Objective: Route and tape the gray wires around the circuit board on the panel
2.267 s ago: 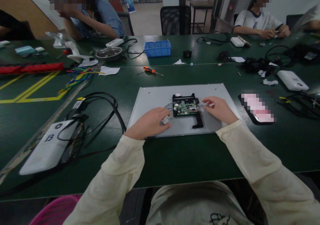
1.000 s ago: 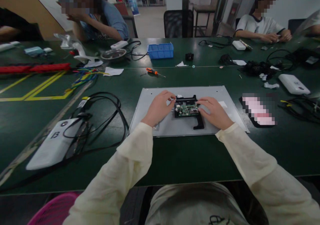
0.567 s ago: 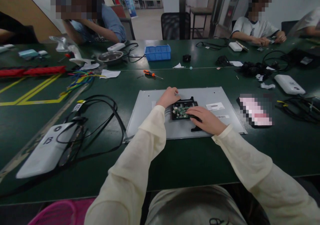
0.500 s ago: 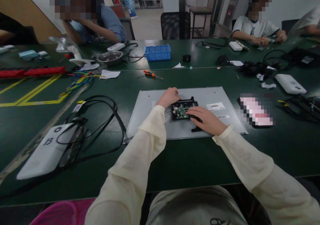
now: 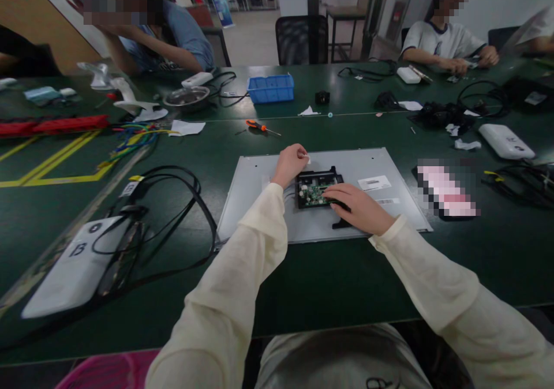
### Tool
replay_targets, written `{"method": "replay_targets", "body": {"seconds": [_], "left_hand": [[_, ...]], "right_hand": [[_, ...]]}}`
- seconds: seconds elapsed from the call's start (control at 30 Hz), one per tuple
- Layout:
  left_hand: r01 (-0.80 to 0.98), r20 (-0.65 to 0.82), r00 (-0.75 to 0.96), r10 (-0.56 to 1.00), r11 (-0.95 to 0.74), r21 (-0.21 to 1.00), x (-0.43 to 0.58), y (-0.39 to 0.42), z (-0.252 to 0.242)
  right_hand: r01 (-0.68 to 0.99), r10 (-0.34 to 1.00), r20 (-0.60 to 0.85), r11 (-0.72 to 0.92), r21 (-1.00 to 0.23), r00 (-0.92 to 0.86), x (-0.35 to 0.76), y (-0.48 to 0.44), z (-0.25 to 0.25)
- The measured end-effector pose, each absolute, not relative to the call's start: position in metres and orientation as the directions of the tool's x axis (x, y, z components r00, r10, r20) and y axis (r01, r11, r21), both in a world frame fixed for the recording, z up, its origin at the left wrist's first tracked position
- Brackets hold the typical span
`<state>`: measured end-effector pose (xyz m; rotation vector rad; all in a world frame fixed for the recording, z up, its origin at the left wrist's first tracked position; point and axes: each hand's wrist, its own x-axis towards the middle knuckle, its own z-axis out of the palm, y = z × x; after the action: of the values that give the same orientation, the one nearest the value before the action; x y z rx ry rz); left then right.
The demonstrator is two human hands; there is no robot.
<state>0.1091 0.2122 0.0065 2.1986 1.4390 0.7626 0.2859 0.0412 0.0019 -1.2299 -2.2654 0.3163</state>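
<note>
A flat grey metal panel lies on the table before me. On it sits a black plastic bracket with a green circuit board inside. My left hand is just beyond the bracket's far left corner, thumb and fingers pinched on a small white piece too small to identify. Stretched over the bracket's right side, my right hand rests its fingertips at the board's edge and hides part of both. Thin grey wires run out from the board's left side.
To the left lies a white device with black cables. An orange screwdriver and a blue basket are beyond the panel. A phone lies right of it. Two people sit across the table.
My left hand has lifted slightly away from the bracket, and a white piece now shows at its fingertips. My right hand stays on the bracket. The view has shifted slightly.
</note>
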Motion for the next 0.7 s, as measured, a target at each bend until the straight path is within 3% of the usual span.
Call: {"method": "replay_targets", "body": {"seconds": [0.47, 0.7], "left_hand": [[0.796, 0.165, 0.331, 0.929, -0.369, 0.48, 0.106, 0.206, 0.014], [0.729, 0.209, 0.483, 0.85, -0.523, 0.442, 0.095, 0.16, 0.018]], "right_hand": [[0.689, 0.835, 0.338, 0.55, -0.472, -0.435, 0.288, 0.043, -0.002], [0.688, 0.839, 0.335, 0.544, -0.481, -0.429, 0.286, 0.04, 0.001]]}}
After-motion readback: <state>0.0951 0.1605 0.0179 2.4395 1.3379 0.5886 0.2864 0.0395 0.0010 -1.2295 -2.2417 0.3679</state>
